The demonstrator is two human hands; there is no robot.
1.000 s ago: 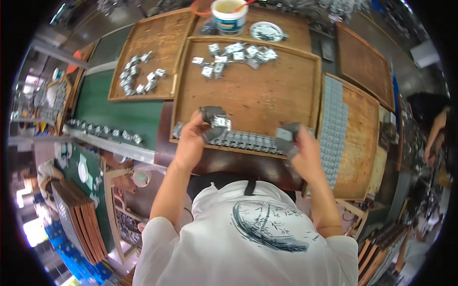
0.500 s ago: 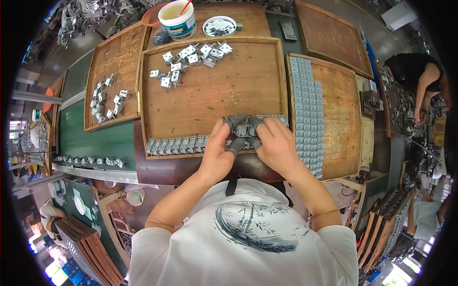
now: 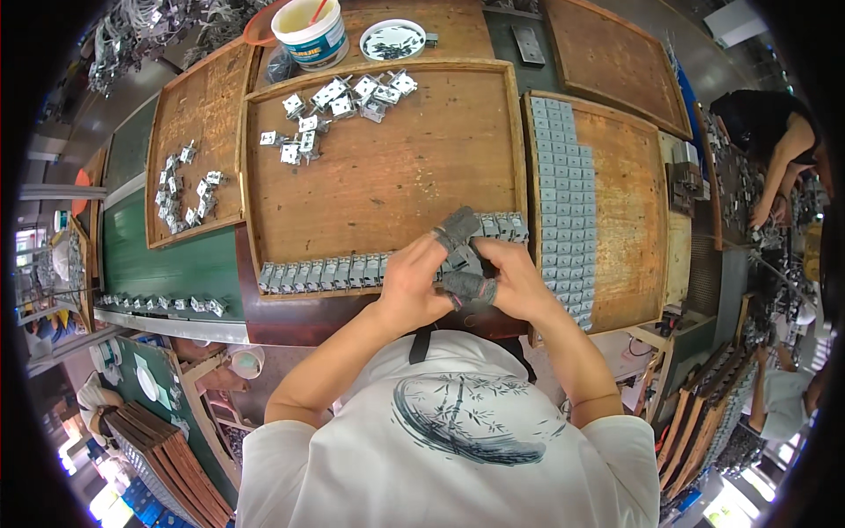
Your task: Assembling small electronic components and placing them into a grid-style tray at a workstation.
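Over the near right part of a shallow wooden tray (image 3: 518, 132), my left hand (image 3: 415, 275) and my right hand (image 3: 519, 277) meet, grey cloth covers on the fingertips. Both hands are closed round a small grey boxy metal part (image 3: 459, 259), mostly hidden by the covered fingers. To the left of my hands, similar metal parts (image 3: 326, 274) stand in a tight row along the tray's near edge. More of them (image 3: 502, 226) sit together just beyond my right hand. Loose metal parts (image 3: 341, 104) lie in a cluster at the tray's far left.
At right, another tray (image 3: 629, 220) holds neat columns of grey parts (image 3: 554, 176). A left-hand tray (image 3: 198, 97) holds scattered parts. Beyond the middle tray stand a bucket (image 3: 312, 42) and a white dish (image 3: 393, 40) of small dark pieces. A person (image 3: 775, 141) works at far right.
My hands have turned and drawn tighter round the part, tilting it, and the fingers hide more of it. The parts beyond my right hand show more fully. The whole view has shifted slightly.
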